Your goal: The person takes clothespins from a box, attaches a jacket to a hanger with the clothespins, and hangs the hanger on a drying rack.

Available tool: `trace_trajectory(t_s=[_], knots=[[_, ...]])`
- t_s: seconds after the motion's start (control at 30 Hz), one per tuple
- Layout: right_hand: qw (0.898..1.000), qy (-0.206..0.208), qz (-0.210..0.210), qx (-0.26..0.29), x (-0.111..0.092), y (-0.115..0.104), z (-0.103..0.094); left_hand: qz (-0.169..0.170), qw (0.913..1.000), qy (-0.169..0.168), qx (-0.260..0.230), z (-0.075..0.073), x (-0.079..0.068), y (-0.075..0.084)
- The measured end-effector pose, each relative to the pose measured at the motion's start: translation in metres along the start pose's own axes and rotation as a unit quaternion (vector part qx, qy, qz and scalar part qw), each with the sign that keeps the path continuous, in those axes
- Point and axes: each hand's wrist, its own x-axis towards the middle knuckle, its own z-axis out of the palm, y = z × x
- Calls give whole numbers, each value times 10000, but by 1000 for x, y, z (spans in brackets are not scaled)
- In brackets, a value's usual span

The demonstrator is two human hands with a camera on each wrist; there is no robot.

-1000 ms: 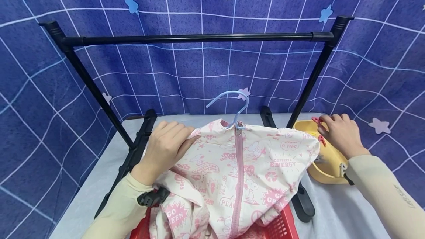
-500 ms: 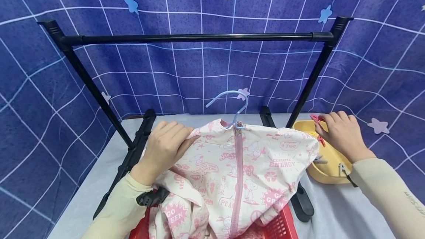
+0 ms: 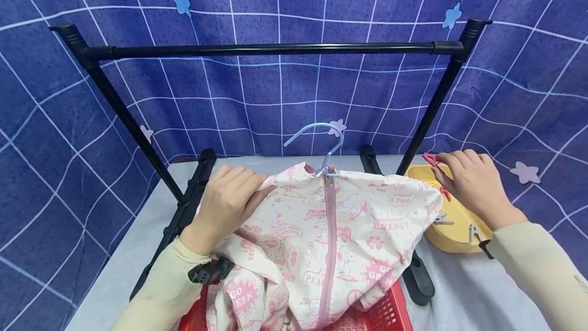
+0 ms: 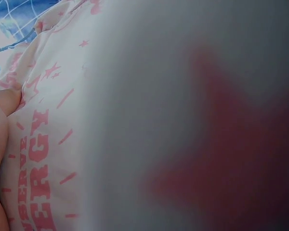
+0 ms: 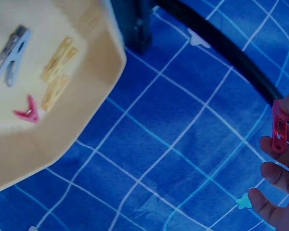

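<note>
A white jacket (image 3: 294,249) with pink print and a pink zip is on a light-blue hanger (image 3: 317,125), whose hook rises from the collar. My left hand (image 3: 229,201) grips the jacket's shoulder on the left, thumb in front; in the left wrist view, blurred cloth covers most of the picture. Over the far end of the yellow tub, my right hand (image 3: 475,183) pinches a red clothespin (image 5: 279,127) between thumb and fingers. The clothespin is just above and right of the jacket's right shoulder in the head view.
Inside the yellow tub (image 3: 455,248) lie a grey clothespin (image 5: 10,55), yellow clothespins (image 5: 57,65) and a red one (image 5: 30,111). A black rack (image 3: 275,49) spans the back. Below the jacket stands a red basket (image 3: 398,308).
My right hand has moved slightly left and up with the red clothespin, away from the tub's inside. My left hand keeps its grip on the jacket.
</note>
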Motion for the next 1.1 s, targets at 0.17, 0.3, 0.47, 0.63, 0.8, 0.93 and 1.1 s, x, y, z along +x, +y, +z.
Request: trace_trajectory(t_s=[0.17,0.3,0.47,0.63,0.8,0.93,1.1], knots=[[9999,135,-67,23,9,-8,-10,-23,10000,-26,-11,0,0,0],[9997,203,-148,81,15,-15,-18,-41,10000,-21,-1,0,0,0],[9981,479,-323,208,25,-22,-26,-51,10000,2,7,0,0,0],[9966,617,-457,294,34,-31,-33,-51,10000,8,17,-1,0,0],[9952,660,-627,349,39,-40,-42,-29,10000,7,-7,-1,0,0],[9941,610,-795,417,42,-45,-49,-6,10000,-4,-10,-1,1,0],[9904,771,-988,584,48,-55,-57,14,10000,-23,12,-2,2,0]])
